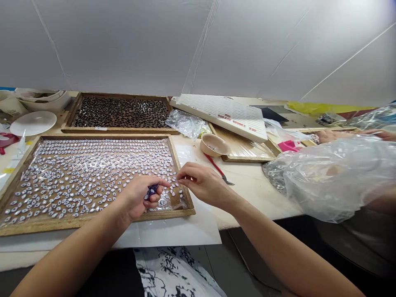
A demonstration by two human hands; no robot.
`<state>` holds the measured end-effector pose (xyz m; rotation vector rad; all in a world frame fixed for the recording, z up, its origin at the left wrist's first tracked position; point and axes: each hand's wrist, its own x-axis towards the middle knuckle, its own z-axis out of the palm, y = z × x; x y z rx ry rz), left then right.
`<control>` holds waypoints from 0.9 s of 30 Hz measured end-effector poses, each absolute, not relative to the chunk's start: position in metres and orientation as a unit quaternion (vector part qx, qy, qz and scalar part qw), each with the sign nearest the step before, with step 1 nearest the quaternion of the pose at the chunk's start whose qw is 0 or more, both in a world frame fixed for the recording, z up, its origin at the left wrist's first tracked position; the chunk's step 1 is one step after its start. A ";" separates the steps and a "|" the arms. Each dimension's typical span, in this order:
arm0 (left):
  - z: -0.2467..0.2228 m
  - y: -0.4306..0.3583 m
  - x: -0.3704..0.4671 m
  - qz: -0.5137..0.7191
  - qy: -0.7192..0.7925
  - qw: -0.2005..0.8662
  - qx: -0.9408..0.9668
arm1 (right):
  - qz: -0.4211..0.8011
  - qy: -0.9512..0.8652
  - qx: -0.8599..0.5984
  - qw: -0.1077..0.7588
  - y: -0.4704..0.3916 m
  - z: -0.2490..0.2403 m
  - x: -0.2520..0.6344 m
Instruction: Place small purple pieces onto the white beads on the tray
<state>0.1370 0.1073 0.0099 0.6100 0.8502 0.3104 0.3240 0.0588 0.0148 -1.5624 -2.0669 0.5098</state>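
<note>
My left hand (142,194) is curled round a small heap of dark blue-and-white pieces (151,191), its index finger pointing right. The fingers of my right hand (204,181) are pinched together just right of that fingertip; whatever they hold, if anything, is too small to make out. Both hands hover over the right part of a wooden-framed tray (93,223). Rows of small white drop-shaped pieces with dark centres (105,177) lie on its film-covered bottom, neat at the back and looser towards the front.
Behind stands a second tray (120,130) of dark beads. A tan bowl (215,145), red-handled pliers (218,168), a long white box (222,117) and plastic bags (337,177) lie to the right. A white plate (33,123) is at left. Another person's hands (329,136) work at far right.
</note>
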 end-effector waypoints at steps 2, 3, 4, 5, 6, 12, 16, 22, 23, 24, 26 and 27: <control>0.010 0.107 0.136 0.150 0.407 0.849 0.303 | 0.152 -0.769 -0.594 0.179 0.053 0.008 0.328; 0.011 0.107 0.136 0.151 0.408 0.847 0.307 | 0.141 -0.774 -0.599 0.147 0.050 0.004 0.329; 0.011 0.107 0.136 0.152 0.406 0.846 0.309 | 0.133 -0.778 -0.601 0.123 0.048 0.000 0.329; 0.010 0.107 0.136 0.152 0.405 0.846 0.311 | 0.129 -0.782 -0.601 0.105 0.047 -0.004 0.328; 0.010 0.106 0.137 0.152 0.404 0.846 0.312 | 0.126 -0.786 -0.599 0.093 0.046 -0.007 0.327; 0.009 0.104 0.139 0.148 0.410 0.844 0.312 | 0.107 -0.781 -0.611 0.071 0.050 -0.017 0.320; 0.009 0.105 0.139 0.140 0.410 0.848 0.305 | 0.111 -0.764 -0.632 0.074 0.053 -0.018 0.319; 0.009 0.106 0.138 0.119 0.398 0.871 0.263 | 0.102 -0.734 -0.628 0.237 0.050 -0.002 0.321; 0.009 0.105 0.138 0.114 0.396 0.875 0.256 | 0.094 -0.733 -0.614 0.278 0.049 0.002 0.319; 0.009 0.105 0.138 0.108 0.395 0.878 0.249 | 0.091 -0.737 -0.593 0.311 0.048 0.005 0.315; 0.009 0.104 0.139 0.099 0.396 0.882 0.236 | 0.099 -0.758 -0.545 0.345 0.047 0.009 0.306; 0.008 0.103 0.139 0.098 0.398 0.882 0.234 | 0.107 -0.772 -0.523 0.345 0.047 0.009 0.301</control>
